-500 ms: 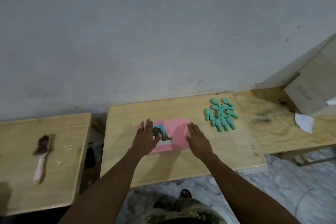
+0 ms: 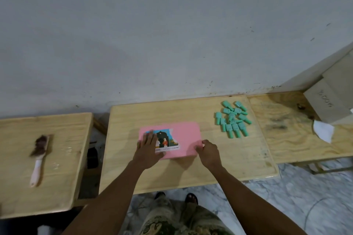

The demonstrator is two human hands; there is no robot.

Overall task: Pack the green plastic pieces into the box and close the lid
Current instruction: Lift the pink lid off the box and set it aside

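A light wooden table [image 2: 191,174] stands against a grey wall [image 2: 172,44], seen from above, with me standing at its near edge. On the middle of it lies the pink box [image 2: 188,148], flat, its lid [image 2: 186,129] down and a picture label [image 2: 166,141] stuck on the left part of the lid. My left hand [image 2: 148,150] lies flat on that label, fingers straight, pressing the box to the table. My right hand [image 2: 209,153] is at the box's near right corner, fingers curled and gripping the edge there (whether they hold the lid alone or the whole box I cannot tell). The green plastic pieces [image 2: 232,120] lie in a loose heap on the far right part of the same table, well apart from the box and from both hands. I judge this to be the opening step: the lid must come up before anything is packed. The next move calls for my right fingers to lift that edge while my left palm comes off the top, since pressing there would hold it shut. Then the small pieces want gathering, a few at a time.
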